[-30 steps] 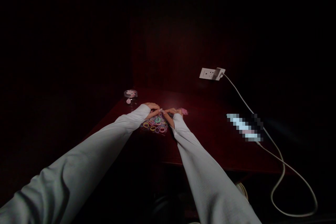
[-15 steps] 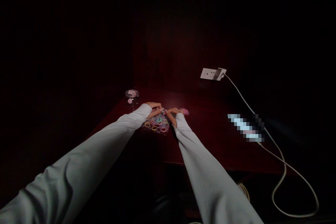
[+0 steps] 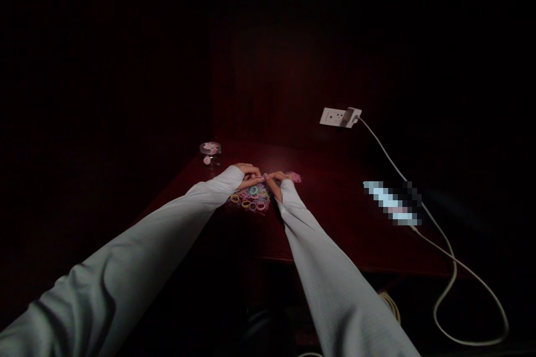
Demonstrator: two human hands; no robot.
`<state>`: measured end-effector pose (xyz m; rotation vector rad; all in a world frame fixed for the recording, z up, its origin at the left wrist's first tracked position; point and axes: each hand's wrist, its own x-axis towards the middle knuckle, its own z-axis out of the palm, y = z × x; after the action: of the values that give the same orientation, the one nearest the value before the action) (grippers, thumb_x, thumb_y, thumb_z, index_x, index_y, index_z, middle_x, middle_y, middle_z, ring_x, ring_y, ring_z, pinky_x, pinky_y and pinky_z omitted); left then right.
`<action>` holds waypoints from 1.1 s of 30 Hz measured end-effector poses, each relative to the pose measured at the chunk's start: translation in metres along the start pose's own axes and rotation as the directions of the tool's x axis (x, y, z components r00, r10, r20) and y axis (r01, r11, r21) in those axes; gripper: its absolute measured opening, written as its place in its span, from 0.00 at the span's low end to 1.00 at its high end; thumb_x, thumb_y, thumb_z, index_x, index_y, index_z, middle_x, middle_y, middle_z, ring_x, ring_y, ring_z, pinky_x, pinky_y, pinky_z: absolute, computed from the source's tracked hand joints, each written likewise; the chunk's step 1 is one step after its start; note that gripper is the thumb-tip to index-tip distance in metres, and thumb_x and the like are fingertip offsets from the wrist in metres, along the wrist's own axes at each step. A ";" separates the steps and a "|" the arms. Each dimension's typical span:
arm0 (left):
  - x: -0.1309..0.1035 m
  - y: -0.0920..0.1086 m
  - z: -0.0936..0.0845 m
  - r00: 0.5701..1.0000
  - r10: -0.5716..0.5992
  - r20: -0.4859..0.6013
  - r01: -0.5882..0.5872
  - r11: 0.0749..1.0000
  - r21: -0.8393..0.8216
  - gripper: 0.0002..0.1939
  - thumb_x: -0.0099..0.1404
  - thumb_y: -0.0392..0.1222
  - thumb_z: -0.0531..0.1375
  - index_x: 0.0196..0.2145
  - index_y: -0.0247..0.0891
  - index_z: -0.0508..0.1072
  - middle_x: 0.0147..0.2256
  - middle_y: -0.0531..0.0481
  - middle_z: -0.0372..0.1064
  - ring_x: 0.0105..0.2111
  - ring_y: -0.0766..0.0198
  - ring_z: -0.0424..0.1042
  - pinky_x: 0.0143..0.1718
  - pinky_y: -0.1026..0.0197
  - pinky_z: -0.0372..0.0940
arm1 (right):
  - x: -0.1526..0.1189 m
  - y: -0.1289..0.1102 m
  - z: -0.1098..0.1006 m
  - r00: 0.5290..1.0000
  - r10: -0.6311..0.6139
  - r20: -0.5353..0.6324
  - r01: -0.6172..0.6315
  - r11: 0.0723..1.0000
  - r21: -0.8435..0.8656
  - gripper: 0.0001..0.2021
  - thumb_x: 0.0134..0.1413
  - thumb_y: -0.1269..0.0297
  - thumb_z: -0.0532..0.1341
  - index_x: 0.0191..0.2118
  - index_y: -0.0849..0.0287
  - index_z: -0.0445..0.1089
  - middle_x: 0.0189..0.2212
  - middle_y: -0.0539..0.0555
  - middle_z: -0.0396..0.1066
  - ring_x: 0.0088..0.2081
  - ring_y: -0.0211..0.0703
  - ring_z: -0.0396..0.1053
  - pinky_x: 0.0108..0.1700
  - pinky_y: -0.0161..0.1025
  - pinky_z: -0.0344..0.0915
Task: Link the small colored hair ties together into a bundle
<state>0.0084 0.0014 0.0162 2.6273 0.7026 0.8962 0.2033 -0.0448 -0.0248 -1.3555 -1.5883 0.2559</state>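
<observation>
A pile of small hair ties [image 3: 248, 204] in pink, yellow, green and purple lies on the dark red table. Just beyond it, my left hand [image 3: 250, 171] is closed, with thumb and fingers pinched together. My right hand [image 3: 275, 178] pinches too, its fingertips meeting those of the left above the far edge of the pile. Whatever sits between the fingertips is too small and dark to make out. Beside the right hand, on its far right side, rests a bunch of pink hair ties [image 3: 297, 177], partly hidden by the hand.
A clear round container [image 3: 210, 148] with pink pieces stands at the table's back left. On the wall is a socket with a plugged-in charger [image 3: 352, 117]. Its white cable [image 3: 448, 245] loops down to a blurred-out phone-like device [image 3: 389, 203] on the right of the table [image 3: 330, 228].
The left fingertips have shifted slightly right and now touch or nearly touch the right ones. The right hand has barely moved, and the pile looks the same.
</observation>
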 end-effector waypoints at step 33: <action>0.000 0.008 -0.011 0.998 0.014 0.065 -0.015 1.000 0.011 0.05 0.65 0.39 0.61 0.39 0.37 0.74 0.25 0.59 0.65 0.24 0.69 0.61 0.33 0.66 0.56 | 0.008 -0.004 -0.011 0.999 0.036 0.002 -0.036 0.997 0.074 0.15 0.63 0.52 0.62 0.32 0.53 0.82 0.33 0.54 0.80 0.42 0.49 0.70 0.50 0.46 0.62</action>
<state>0.0040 -0.0045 0.0283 2.6622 0.6752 0.8095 0.2101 -0.0439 -0.0125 -1.3277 -1.5413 0.3334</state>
